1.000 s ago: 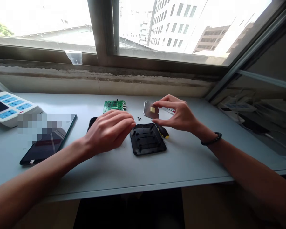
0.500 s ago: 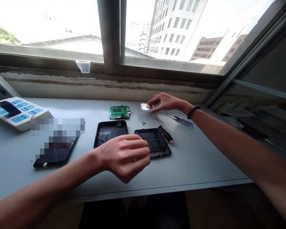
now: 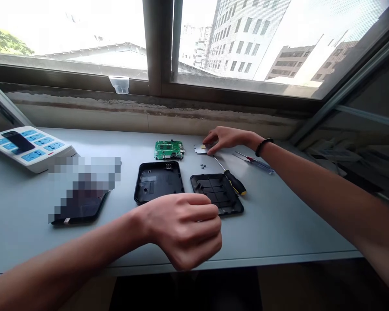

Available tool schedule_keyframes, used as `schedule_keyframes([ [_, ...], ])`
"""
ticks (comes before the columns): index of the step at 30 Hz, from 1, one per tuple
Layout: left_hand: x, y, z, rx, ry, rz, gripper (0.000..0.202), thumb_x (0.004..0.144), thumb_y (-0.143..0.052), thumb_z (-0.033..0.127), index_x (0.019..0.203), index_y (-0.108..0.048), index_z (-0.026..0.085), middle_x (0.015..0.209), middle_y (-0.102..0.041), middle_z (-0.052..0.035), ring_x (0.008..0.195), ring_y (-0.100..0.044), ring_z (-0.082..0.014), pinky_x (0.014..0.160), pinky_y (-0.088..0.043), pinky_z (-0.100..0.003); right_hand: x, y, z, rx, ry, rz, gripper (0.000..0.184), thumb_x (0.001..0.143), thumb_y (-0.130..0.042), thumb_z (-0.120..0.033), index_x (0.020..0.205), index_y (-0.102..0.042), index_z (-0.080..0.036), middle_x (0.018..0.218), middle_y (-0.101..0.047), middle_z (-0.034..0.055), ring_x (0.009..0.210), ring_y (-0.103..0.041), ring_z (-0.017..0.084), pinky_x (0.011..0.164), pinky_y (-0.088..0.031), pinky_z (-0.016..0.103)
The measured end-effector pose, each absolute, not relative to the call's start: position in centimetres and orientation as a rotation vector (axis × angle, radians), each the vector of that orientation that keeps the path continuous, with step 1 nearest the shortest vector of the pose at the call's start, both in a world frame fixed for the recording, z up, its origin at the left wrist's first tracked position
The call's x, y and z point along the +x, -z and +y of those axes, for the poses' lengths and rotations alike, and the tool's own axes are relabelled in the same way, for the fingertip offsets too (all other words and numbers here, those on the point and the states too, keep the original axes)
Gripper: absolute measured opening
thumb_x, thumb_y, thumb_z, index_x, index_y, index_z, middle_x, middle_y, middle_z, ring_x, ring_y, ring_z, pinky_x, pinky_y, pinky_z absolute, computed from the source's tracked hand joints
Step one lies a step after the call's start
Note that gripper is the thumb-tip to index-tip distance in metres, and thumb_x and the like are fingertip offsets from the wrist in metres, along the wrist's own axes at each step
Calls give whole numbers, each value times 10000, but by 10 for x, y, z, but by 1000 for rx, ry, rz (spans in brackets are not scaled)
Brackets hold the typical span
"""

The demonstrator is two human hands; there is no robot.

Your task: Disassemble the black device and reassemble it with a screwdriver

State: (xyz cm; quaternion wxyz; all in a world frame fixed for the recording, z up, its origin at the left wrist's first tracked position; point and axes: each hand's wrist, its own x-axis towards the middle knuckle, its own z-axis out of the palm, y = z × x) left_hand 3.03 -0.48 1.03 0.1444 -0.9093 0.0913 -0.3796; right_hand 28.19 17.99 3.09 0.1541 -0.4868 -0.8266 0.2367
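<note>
My right hand point(image 3: 226, 140) reaches to the back of the table, thumb and fingers at the right-hand edges of a thin silvery metal plate point(image 3: 198, 149) with a yellowish pad on it. My left hand point(image 3: 185, 226) is curled into a fist above the table's front, back of the hand up; its fingertips are hidden, so whatever it may hold is too. Beyond this fist lie a black plastic case half point(image 3: 160, 181) and a black ribbed cover point(image 3: 217, 192). A green circuit board point(image 3: 168, 150) rests behind the case half. Several tiny dark screws point(image 3: 203, 166) lie near the plate.
A black and yellow screwdriver point(image 3: 235, 182) lies beside the cover, with a clear-handled screwdriver point(image 3: 256, 164) farther right. On the left are a dark tablet point(image 3: 81, 209), partly blurred out, and a white power strip point(image 3: 48, 160) with a phone point(image 3: 18, 141) on it. A plastic cup point(image 3: 120, 84) stands on the sill.
The view has shifted slightly, moving the table items right in the picture. My left fist has come a little nearer the table's front edge. My right hand stays at the plate.
</note>
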Motion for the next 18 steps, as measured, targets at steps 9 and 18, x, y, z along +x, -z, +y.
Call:
schedule_keyframes([
  [9,31,-8,-6,-2634,1050,248,331,826,-501,50,533,-590,176,580,-456,-5,529,-401,-136,492,-389,-295,286,-31,180,-1416,-728,-2510,534,618,-877,-532,970,-804,-137,936,-749,100,927,-597,253,850,-451,388],
  [18,33,-9,-5,-2665,1066,246,289,790,-517,54,531,-587,161,554,-456,-6,527,-388,-138,492,-383,-297,291,-26,178,-1413,-710,-2515,658,617,-856,-608,1058,-782,-125,1005,-737,113,960,-597,252,852,-444,353],
])
